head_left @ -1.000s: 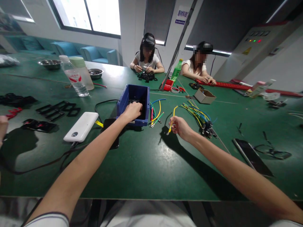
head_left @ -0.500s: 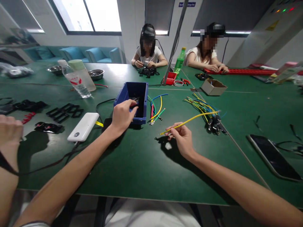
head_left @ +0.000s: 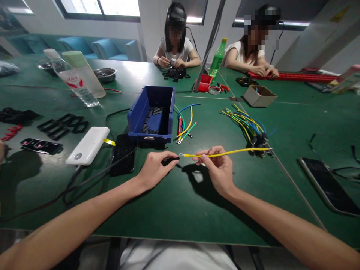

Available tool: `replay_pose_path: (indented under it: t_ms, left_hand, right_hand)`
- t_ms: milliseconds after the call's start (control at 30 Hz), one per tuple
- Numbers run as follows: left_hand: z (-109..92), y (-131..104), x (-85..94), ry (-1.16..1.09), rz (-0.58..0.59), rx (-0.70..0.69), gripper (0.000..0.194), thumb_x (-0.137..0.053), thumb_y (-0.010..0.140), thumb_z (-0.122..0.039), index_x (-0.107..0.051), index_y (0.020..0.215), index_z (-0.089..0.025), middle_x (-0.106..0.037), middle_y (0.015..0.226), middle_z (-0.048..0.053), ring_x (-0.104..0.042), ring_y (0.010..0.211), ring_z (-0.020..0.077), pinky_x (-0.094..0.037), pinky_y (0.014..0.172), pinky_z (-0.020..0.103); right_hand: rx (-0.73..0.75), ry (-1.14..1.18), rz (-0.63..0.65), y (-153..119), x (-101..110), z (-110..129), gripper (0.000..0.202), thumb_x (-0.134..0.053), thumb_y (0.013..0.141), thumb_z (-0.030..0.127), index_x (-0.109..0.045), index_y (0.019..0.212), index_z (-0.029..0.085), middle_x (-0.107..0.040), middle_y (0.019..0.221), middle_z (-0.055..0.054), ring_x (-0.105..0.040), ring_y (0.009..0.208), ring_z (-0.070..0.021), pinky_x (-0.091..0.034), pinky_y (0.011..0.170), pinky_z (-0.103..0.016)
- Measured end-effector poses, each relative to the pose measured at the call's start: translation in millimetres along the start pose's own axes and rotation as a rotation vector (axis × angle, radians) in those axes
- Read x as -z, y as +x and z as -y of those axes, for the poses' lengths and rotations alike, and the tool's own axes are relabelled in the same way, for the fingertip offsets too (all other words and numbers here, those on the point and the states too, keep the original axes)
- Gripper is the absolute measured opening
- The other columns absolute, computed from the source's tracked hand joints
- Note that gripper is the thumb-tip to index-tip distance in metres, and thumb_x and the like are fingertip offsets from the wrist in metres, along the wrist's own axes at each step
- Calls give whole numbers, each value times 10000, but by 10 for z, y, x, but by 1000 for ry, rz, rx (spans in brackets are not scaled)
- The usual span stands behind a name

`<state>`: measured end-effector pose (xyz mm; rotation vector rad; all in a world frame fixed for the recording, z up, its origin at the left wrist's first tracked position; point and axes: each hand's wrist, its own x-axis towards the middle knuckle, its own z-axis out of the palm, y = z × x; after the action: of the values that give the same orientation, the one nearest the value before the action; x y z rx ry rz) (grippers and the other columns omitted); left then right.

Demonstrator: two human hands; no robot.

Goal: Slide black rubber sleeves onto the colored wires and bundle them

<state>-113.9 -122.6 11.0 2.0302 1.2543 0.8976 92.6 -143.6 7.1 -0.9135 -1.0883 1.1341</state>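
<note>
My right hand (head_left: 218, 165) pinches a yellow wire (head_left: 239, 151) near its left end, where a ring terminal (head_left: 182, 155) sticks out toward my other hand. The wire runs off to the right over a bundle of wires (head_left: 244, 125). My left hand (head_left: 156, 167) is closed in a pinch on a small black tube (head_left: 172, 159), mostly hidden by the fingers, close to the ring terminal. Behind it stands a blue bin (head_left: 150, 138) with several short black tubes (head_left: 154, 111) inside. Several loose wires (head_left: 191, 122) with terminals lie beside the bin.
A white power bank (head_left: 88, 146) and a dark phone (head_left: 123, 154) with cables lie at left, another phone (head_left: 327, 183) at right. Bottles (head_left: 75, 84), a cardboard box (head_left: 259, 97) and a red tray (head_left: 203, 83) stand farther back. Two people work across the table.
My left hand has come out of the blue bin toward me and right, now beside the ring terminal with a small black tube. The yellow wire has swung nearly level. The view has tilted down.
</note>
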Motion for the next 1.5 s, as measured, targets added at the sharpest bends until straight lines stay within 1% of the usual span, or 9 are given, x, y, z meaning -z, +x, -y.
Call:
replay_pose_path:
  t_ms: [333,667,800,867,1000,1067,1133,1333,1500]
  left_hand:
    - [-9,-4,-5,-39,-29,18,175,-661,803,-256,-731,940,-173,-745,860,19,-656,699,128,-498,686,221]
    - [49,3,24,0,-18,-166,138,-639,810,-197,-718,913,-152,-738,885,53,-674,795,148,-500,721,233]
    - [22,-11,37,29,-16,-268,141,-612,821,-180,-716,909,-147,-733,879,61,-662,804,155,-489,776,263]
    - [-5,-21,29,-1,6,-192,148,-620,814,-201,-720,908,-148,-730,847,57,-651,757,150,-485,735,258]
    - [-38,-33,-28,-320,188,152,213,-634,811,-302,-712,913,-132,-716,768,52,-625,651,133,-475,613,229]
    - [-40,-32,-61,-532,286,266,251,-638,812,-334,-692,926,-117,-723,822,72,-633,674,132,-490,640,235]
    - [-42,-29,-84,-670,319,322,274,-652,805,-343,-667,951,-111,-725,871,89,-636,688,127,-498,662,241]
    - [-76,-38,-98,-727,267,298,285,-729,738,-280,-616,946,-120,-710,886,75,-645,751,129,-504,711,243]
    - [-97,-75,-82,-431,170,137,217,-668,784,-254,-677,965,-135,-708,880,60,-638,774,145,-501,710,245]
  right_hand:
    - [-29,-3,35,-23,-22,0,259,-677,812,258,-421,800,222,-698,827,-5,-701,694,-152,-546,619,-266]
    - [-48,-22,96,-52,-13,-26,233,-675,819,240,-443,817,220,-697,861,-10,-708,736,-148,-546,667,-260]
    - [-125,34,66,-23,-21,-12,242,-687,810,259,-448,827,220,-713,846,-17,-710,711,-154,-558,647,-266]
    - [-184,91,45,5,-22,-13,261,-706,793,264,-454,847,223,-720,841,-16,-708,705,-149,-561,648,-259]
    - [-274,179,-3,32,-29,-34,312,-741,754,271,-457,877,232,-720,788,3,-694,646,-128,-550,599,-223]
    - [-259,172,-27,29,-34,-44,325,-749,743,275,-456,877,235,-712,749,17,-683,608,-125,-542,567,-219]
    - [-216,139,-49,22,-35,-49,329,-751,739,277,-453,872,234,-707,731,23,-678,590,-128,-535,549,-221]
    - [-155,58,-60,8,-32,-39,327,-741,747,296,-438,852,233,-685,672,40,-666,558,-133,-518,522,-224]
    - [-118,-28,-55,-11,-54,2,310,-730,759,318,-438,827,237,-680,651,35,-660,554,-141,-517,530,-246]
